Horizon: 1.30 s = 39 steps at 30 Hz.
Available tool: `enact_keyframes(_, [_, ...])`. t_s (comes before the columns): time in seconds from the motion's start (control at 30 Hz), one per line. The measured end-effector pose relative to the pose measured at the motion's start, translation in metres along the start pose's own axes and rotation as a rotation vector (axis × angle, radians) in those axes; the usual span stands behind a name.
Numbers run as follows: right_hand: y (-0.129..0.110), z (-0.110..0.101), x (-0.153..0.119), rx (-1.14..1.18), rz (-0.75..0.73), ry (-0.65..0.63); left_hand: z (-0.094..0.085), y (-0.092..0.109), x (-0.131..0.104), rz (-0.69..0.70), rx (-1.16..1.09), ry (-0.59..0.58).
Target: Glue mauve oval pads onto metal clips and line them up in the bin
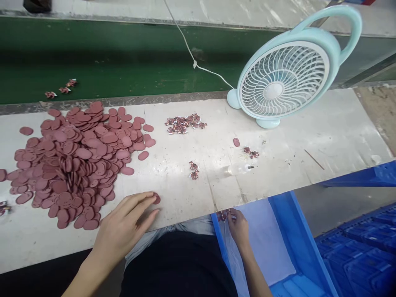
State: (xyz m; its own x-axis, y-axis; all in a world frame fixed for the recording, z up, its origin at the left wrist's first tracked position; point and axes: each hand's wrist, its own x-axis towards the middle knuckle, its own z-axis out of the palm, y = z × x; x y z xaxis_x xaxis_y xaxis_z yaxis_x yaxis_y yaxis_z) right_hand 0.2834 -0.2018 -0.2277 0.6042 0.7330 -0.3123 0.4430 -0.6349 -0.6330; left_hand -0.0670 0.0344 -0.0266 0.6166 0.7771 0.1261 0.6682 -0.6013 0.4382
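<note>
A large heap of dull red oval pieces (83, 152) covers the left of the pale table. My left hand (126, 222) rests at the table's front, right of the heap, its fingertips on one red oval piece (156, 198); thumb and fingers are a little apart. My right hand (238, 225) is at the near rim of the blue bin, fingers pinched on small brown-red pieces (222, 215). Similar small figures lie in a cluster (182, 123) at mid-table, with a few more (194, 170) nearer me.
A light blue fan (274, 90) stands at the back right, its white cable running up. A clear bottle with a dark tip (238, 168), a thin stick (314, 159) and a lined blue bin (297, 231) are at right. Blue crates (361, 247) stand beyond.
</note>
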Motion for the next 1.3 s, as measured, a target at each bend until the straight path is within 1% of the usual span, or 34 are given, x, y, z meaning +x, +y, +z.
enact_keyframes(0.1, [0.004, 0.004, 0.0, -0.023, -0.013, -0.002, 0.006, 0.003, -0.001, 0.014, 0.058, 0.031])
enact_keyframes(0.23, [0.006, 0.005, -0.001, -0.034, -0.03, -0.016, 0.014, 0.007, -0.001, -0.007, 0.078, 0.056])
enact_keyframes(0.47, [0.009, 0.005, 0.0, -0.04, -0.035, -0.009, 0.014, 0.009, -0.002, -0.024, 0.074, 0.084])
enact_keyframes(0.67, [0.004, 0.005, -0.001, -0.002, -0.016, -0.014, 0.015, 0.008, -0.001, -0.03, 0.063, 0.091])
enact_keyframes(0.8, [-0.006, 0.002, 0.0, 0.032, 0.026, 0.011, 0.015, 0.008, -0.003, -0.027, 0.048, 0.088])
enact_keyframes(0.87, [-0.017, -0.005, -0.001, 0.057, 0.059, 0.051, 0.016, 0.008, -0.003, -0.023, 0.044, 0.094])
enact_keyframes(0.97, [-0.041, -0.024, -0.005, 0.104, 0.115, 0.145, 0.017, 0.007, -0.004, -0.024, 0.037, 0.101])
enact_keyframes(1.1, [-0.09, -0.06, -0.013, 0.196, 0.136, 0.29, 0.013, 0.002, -0.002, -0.062, -0.006, 0.077])
enact_keyframes(1.17, [-0.117, -0.075, -0.013, 0.324, 0.096, 0.346, 0.01, -0.002, 0.0, -0.026, -0.031, 0.036])
enact_keyframes(1.2, [-0.13, -0.081, -0.012, 0.475, 0.079, 0.339, 0.009, -0.004, 0.001, 0.004, -0.039, 0.012])
enact_keyframes(1.23, [-0.143, -0.086, -0.009, 0.647, 0.083, 0.297, 0.008, -0.006, 0.003, 0.033, -0.044, -0.007])
enact_keyframes(1.27, [-0.156, -0.089, -0.006, 0.827, 0.113, 0.216, 0.008, -0.007, 0.004, 0.054, -0.049, -0.02])
enact_keyframes(1.3, [-0.169, -0.089, -0.004, 0.987, 0.162, 0.109, 0.008, -0.009, 0.005, 0.065, -0.053, -0.024])
